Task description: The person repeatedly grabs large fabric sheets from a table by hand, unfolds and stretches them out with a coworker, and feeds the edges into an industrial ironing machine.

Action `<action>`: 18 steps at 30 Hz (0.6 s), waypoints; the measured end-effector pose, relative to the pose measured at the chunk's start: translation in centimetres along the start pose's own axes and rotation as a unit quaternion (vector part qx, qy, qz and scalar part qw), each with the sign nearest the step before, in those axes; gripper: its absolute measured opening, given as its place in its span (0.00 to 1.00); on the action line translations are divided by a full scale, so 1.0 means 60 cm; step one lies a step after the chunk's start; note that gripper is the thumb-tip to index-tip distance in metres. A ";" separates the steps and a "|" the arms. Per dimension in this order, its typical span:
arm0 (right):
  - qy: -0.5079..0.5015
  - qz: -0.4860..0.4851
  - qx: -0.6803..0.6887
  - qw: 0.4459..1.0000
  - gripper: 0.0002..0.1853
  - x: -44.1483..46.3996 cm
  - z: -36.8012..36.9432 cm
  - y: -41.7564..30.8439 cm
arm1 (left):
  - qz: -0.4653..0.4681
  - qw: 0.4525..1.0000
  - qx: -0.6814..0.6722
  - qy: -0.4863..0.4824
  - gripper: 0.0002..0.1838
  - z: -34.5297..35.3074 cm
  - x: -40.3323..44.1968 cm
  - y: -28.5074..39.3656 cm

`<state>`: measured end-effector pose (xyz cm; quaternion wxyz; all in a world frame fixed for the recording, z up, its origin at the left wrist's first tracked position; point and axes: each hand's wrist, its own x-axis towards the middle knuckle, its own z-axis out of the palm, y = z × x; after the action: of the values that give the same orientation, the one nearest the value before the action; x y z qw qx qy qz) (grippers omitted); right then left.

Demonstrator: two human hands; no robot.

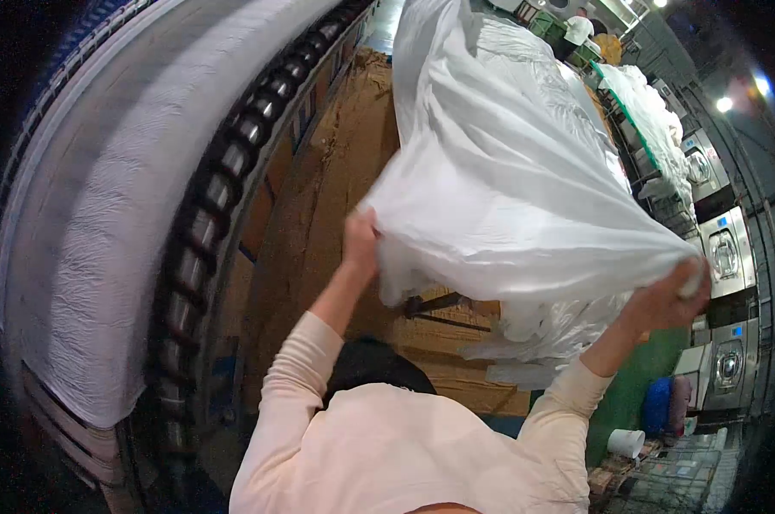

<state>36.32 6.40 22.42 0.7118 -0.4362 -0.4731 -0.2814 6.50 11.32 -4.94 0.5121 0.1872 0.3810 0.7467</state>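
A large white sheet (507, 206) is stretched between my two hands and runs away from me in long folds. My left hand (361, 242) is closed on its near left corner area. At the near right edge, my right hand (674, 295) grips bunched fabric in a fist, slightly blurred. Under and beyond the sheet lies more white cloth (516, 56), partly covered. Brown cardboard-like covering (336, 171) shows below the sheet on the left.
To my left runs a long machine with a white padded surface (117, 231) and a dark spiral-wrapped roller (233, 163). Front-loading washers (724, 253) line the right wall. White linen (649, 103) is heaped on a green-edged table. A white bucket (626, 443) stands at lower right. Another person (580, 30) is far back.
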 end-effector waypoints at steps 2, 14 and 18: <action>-0.123 -0.020 -0.073 0.989 0.23 -0.039 -0.006 0.087 | 0.228 0.881 0.415 0.009 0.18 0.004 0.021 0.127; -0.422 0.534 0.294 0.671 0.31 -0.395 0.010 -0.028 | 0.480 0.549 0.564 -0.387 0.15 0.279 -0.172 0.012; -0.155 0.736 0.412 0.514 0.28 -0.412 0.026 -0.046 | 0.418 0.551 0.536 -0.484 0.15 0.222 -0.167 0.004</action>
<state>23.67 6.20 0.97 0.6794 -0.3232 -0.1489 0.6417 19.33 7.18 4.88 0.0540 0.8982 0.2842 0.3311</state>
